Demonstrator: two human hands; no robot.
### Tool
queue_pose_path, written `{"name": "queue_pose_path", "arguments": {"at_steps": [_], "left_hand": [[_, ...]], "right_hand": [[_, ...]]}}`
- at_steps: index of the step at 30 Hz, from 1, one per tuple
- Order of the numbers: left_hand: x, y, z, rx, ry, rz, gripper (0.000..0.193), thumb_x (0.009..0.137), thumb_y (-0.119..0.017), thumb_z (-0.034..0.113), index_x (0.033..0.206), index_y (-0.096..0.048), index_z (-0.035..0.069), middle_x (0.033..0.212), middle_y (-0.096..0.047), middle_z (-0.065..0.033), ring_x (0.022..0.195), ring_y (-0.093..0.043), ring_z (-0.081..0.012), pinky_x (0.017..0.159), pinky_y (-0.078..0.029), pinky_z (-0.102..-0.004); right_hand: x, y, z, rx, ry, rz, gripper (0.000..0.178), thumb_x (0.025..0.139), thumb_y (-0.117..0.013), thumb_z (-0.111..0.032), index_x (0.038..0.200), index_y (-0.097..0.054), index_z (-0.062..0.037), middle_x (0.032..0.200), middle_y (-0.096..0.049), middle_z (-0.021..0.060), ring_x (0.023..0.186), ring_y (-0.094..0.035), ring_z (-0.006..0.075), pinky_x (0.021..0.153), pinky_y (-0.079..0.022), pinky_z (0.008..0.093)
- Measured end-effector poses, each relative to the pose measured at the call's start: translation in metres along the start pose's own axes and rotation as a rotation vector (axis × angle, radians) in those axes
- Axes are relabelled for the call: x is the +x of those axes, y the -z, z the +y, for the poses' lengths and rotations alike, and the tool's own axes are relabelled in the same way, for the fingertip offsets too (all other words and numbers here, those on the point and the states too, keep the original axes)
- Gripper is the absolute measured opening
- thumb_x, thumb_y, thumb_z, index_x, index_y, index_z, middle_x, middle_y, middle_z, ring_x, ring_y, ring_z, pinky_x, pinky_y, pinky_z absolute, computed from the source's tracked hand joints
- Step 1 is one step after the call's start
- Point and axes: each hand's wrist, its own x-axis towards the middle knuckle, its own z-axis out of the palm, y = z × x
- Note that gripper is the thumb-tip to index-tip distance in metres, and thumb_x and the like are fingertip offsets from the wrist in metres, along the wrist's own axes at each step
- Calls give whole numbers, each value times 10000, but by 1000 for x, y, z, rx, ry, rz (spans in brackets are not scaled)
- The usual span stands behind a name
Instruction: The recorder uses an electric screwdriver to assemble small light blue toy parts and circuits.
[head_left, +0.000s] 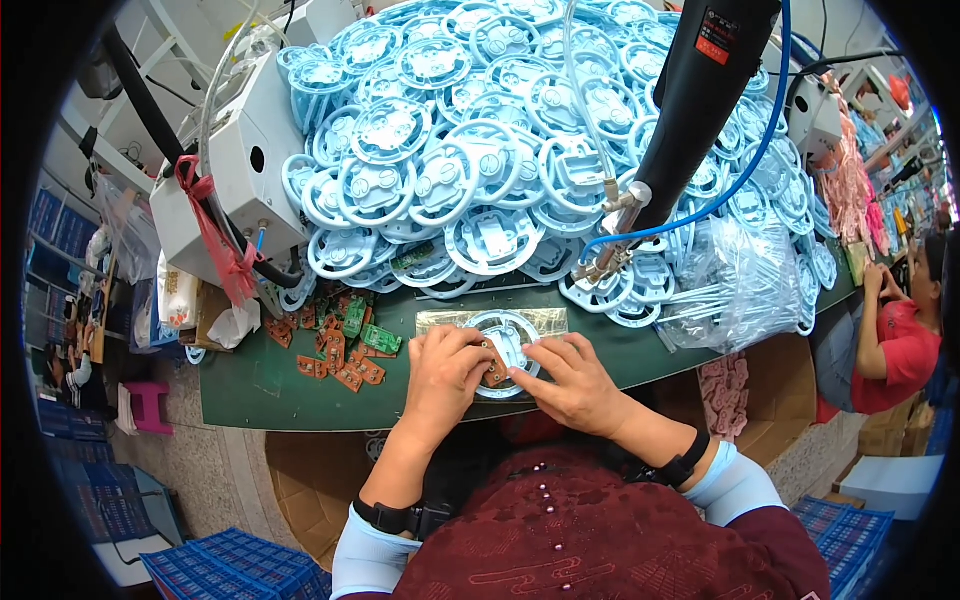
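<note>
A light-blue toy steering wheel part (pixel 511 332) lies on the metal plate (pixel 440 319) at the near edge of the table, between my hands. Inside its ring, on the left, sits a small orange-brown circuit board (pixel 496 372). My left hand (pixel 445 378) is closed, with thumb and fingertips pinching the board at the ring's left side. Bent around the right rim is my right hand (pixel 578 388), its thumb tip near the board and its forefinger on the ring. The fingers partly cover both pieces.
Left of my hands lie several loose orange and green circuit boards (pixel 338 355) on the green table (pixel 290 405). A high heap of blue wheel parts (pixel 430 170) fills the back. A black powered driver (pixel 690 110) with a blue hose hangs at the right. Another person (pixel 885 335) sits far right.
</note>
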Motion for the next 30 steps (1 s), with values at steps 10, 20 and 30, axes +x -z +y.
{"name": "queue_pose_path", "arguments": {"at_steps": [10,20,30], "left_hand": [[0,1,-3,-26,-31,-23,188,731,-745,23,898,-694,93,1024,-655,-1,1017,-583,-246,874,-421,-391],[0,-2,-4,-7,-65,-1,170,748,-727,31,900,-686,96,1042,-662,6,1022,-584,-237,894,-405,-393],[7,2,2,68,-137,12,193,744,-741,37,918,-683,98,1032,-673,-1,1012,-598,-245,884,-408,-395]], "right_hand": [[1,-5,2,-22,27,-47,346,821,-645,-153,1165,-672,-167,1121,-585,63,1089,-557,231,954,-388,471],[-3,-8,5,-27,49,-23,336,833,-626,-147,1166,-669,-150,1103,-593,52,1073,-561,229,957,-393,466],[-5,-9,3,-68,59,3,305,836,-618,-142,1134,-669,-105,1091,-619,42,1055,-582,203,976,-384,476]]}}
